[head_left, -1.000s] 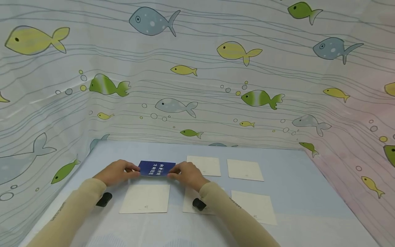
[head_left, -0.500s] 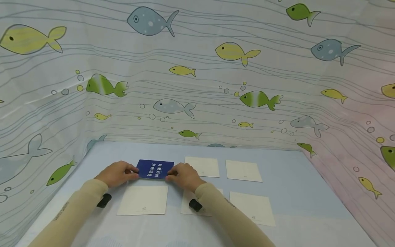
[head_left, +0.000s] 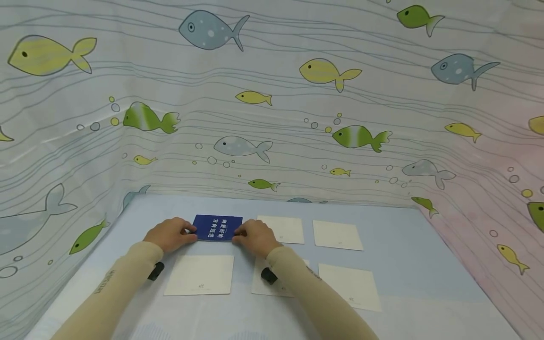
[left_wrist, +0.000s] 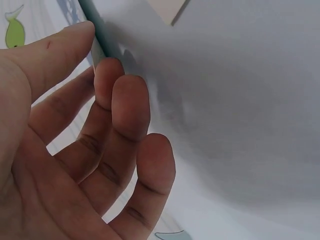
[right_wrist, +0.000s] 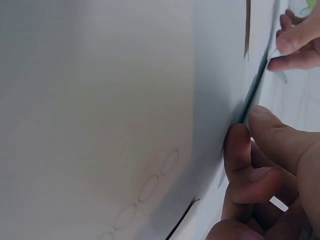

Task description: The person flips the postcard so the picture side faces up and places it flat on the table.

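**Blue card (head_left: 217, 228) held at both ends**

Head view: at the table's (head_left: 433, 259) far left, the left hand (head_left: 172, 234) pinches the card's left edge and the right hand (head_left: 258, 239) its right edge. From here I count five white cards (head_left: 199, 275), three in the near row, two to the right in the far row; whether the blue one touches the table, I cannot tell.

Left wrist view: thumb and forefinger meet on the edge, other fingers loosely curled.

Right wrist view: thumb and forefinger nip the opposite edge.

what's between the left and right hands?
A blue card with white writing, pinched at opposite edges by the left hand and right hand; seen in the head view.
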The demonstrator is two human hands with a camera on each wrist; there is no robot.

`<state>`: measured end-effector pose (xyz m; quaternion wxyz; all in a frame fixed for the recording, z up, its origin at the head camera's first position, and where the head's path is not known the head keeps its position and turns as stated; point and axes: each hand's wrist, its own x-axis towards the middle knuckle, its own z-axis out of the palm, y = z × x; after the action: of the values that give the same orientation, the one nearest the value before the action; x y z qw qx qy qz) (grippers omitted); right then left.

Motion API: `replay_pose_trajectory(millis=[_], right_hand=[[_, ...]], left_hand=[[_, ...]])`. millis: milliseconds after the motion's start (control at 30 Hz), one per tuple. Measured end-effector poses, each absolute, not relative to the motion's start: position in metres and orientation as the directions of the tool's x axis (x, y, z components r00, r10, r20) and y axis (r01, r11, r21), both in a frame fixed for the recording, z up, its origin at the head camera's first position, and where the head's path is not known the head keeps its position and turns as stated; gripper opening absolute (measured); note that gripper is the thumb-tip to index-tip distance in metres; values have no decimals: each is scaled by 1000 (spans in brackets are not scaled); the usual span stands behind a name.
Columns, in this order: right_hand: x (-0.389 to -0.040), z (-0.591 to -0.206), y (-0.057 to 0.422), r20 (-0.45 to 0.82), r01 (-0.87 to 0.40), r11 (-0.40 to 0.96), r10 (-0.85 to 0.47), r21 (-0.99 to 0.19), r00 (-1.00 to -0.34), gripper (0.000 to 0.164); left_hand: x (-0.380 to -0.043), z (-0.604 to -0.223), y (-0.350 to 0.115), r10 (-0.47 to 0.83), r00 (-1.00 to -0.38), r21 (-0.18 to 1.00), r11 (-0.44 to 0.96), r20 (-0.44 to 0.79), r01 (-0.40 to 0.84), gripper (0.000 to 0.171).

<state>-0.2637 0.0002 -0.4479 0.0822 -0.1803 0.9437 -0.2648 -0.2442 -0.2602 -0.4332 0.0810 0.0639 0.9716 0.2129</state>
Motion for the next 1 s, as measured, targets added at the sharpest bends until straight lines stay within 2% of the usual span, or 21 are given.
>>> replay_pose_trajectory(millis=[667,1000], right_hand=[[-266,-449,-1,-60,-286,819,-361,-498,-931,24],[-264,-449,1,-55,-302,830,-369,-470,-928,24]], left_hand=[[-245,-430,-253,146,-984,354,930,-107,99,35],[-246,-435,-252,149,-985,368,924,-88,107,35]])
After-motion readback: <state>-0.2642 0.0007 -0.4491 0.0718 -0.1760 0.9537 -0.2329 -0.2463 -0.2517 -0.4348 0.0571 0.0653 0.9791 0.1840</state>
